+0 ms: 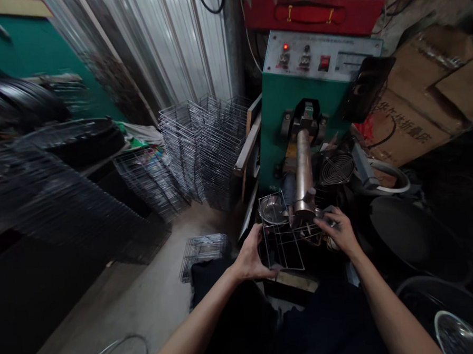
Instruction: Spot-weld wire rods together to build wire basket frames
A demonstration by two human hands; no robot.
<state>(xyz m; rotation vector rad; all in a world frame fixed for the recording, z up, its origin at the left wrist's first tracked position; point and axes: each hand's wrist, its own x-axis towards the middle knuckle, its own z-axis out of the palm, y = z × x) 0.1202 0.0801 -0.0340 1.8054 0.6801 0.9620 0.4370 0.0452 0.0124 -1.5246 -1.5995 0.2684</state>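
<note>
Both hands on a small wire rack (283,246), held just under the copper-coloured arm (303,176) of the green machine (296,105). Left hand (251,258) grips the rack's left edge, fingers curled round the wire. Right hand (338,230) pinches its right side near the arm tip (exact finger contact hard to tell, dim). Stacks of wire racks (203,147) stand left of machine, w/ one more on the floor (203,252).
</note>
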